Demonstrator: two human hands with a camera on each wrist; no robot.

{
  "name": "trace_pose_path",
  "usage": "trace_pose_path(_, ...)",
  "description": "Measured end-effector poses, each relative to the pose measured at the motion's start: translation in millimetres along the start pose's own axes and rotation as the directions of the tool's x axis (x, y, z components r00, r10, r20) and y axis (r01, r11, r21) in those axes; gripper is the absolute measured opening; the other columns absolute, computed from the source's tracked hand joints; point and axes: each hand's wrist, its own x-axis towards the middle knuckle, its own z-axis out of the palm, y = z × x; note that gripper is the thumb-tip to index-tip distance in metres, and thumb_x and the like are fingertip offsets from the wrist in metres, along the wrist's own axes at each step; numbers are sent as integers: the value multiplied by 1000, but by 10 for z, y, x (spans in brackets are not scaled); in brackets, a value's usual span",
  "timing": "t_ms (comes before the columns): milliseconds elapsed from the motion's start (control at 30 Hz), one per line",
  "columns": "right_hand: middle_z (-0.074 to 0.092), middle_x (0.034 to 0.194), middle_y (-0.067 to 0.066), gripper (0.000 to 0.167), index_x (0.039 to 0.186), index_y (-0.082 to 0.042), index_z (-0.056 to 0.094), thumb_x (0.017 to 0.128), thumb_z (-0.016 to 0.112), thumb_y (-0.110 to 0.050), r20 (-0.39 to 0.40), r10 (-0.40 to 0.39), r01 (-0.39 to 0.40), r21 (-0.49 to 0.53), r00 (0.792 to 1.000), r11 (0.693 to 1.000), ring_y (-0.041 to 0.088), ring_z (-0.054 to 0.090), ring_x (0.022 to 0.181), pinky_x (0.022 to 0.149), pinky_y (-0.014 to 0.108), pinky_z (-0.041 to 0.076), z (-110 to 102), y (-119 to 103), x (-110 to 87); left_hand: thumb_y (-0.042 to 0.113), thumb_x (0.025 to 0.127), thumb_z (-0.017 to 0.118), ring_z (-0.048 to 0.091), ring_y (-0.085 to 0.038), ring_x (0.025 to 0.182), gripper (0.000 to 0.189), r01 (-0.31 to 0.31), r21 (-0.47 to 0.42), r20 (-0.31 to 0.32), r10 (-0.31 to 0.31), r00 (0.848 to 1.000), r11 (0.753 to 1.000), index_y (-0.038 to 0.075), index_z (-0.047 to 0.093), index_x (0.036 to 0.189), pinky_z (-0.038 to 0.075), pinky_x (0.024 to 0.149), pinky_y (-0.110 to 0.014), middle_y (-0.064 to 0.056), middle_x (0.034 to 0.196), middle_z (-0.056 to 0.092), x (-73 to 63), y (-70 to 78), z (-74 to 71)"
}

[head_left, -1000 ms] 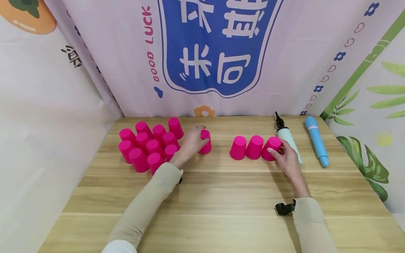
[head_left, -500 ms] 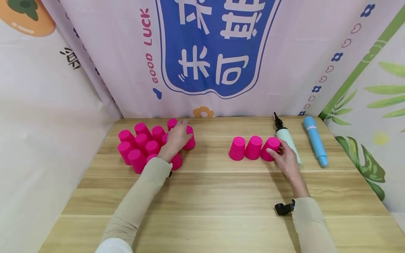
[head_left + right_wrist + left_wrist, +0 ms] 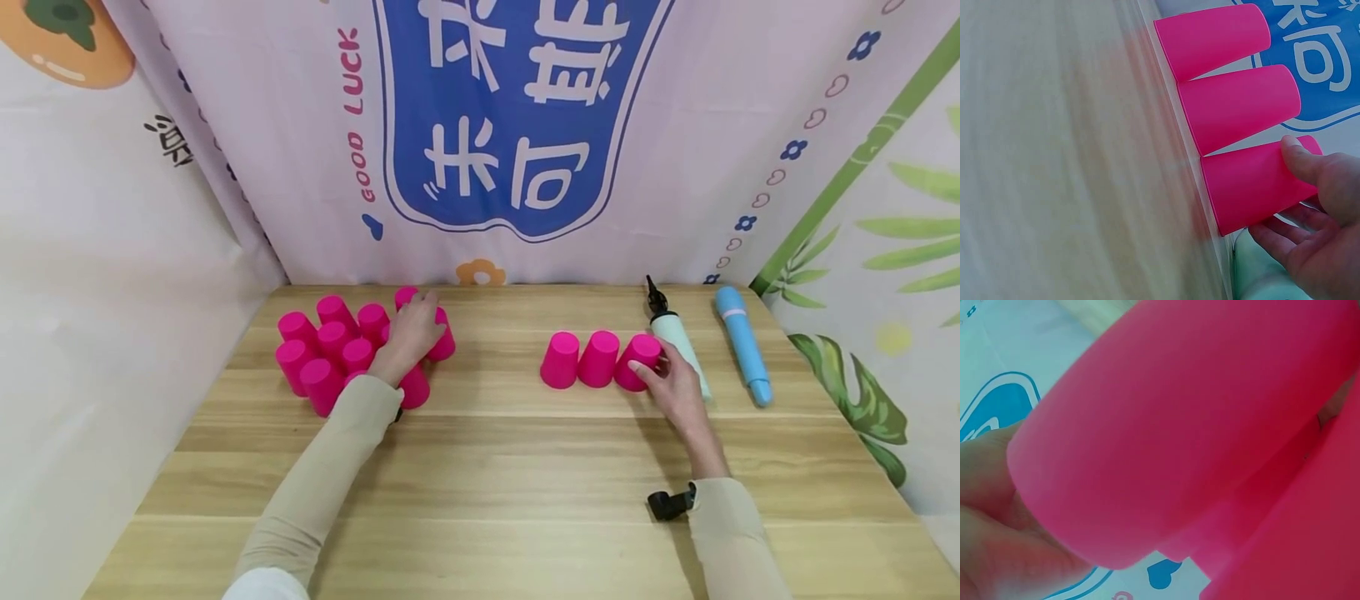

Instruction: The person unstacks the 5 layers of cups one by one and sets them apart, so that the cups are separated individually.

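At the right, three upside-down pink cups stand side by side in a row. My right hand (image 3: 677, 383) pinches the rightmost cup (image 3: 636, 367) between thumb and fingers, as the right wrist view confirms with the thumb (image 3: 1300, 159) on its side. At the left, my left hand (image 3: 411, 337) holds a pink cup (image 3: 445, 340) at the right edge of a cluster of upside-down pink cups (image 3: 322, 387), reaching over some of them. Another large pink cup (image 3: 1172, 425) fills the left wrist view, hiding part of the left hand (image 3: 1010, 525).
Beyond my right hand lies a mint-green hand pump (image 3: 678, 342) with a black nozzle. Right of it is a light-blue tube (image 3: 742, 346) with a rounded head. A printed curtain (image 3: 300, 125) hangs behind the wooden table (image 3: 487, 500).
My left hand has moved left with its cup, bringing it up to the cluster; over the last half second it has barely shifted. The right hand keeps its grip in place.
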Motion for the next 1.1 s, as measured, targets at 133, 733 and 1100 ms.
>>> trace_pose_path(133, 50, 134, 27, 64, 144, 0, 38, 92, 66, -22, 3, -5, 5, -1, 1000, 1000, 44, 52, 119, 98, 51, 45, -9, -2, 2, 12, 90, 64, 54, -42, 109, 45, -3, 18, -9, 3, 1000, 1000, -1, 48, 131, 50, 86, -53, -23, 126, 51, -12, -5, -2)
trace_pose_path(733, 51, 133, 25, 62, 144, -2, 40, 92, 66, -21, -8, 9, -9, 4, 1000, 1000, 42, 53, 120, 99, 48, 45, 11, -15, -24, 27, 83, 77, 46, -30, 126, 78, -304, -370, 93, 361, 928, 878, 8, 36, 146, 42, 104, -43, -15, 141, 42, -235, 996, 513)
trace_pose_path(1100, 53, 132, 26, 61, 143, -1, 41, 91, 67, -19, -13, 16, -15, 12, 1000, 1000, 42, 54, 119, 99, 46, 45, 39, -12, -56, 26, 85, 74, 58, -20, 99, 55, -257, -291, 20, 274, 961, 922, 8, 52, 132, 52, 77, -33, -7, 114, 57, -271, 1272, 914)
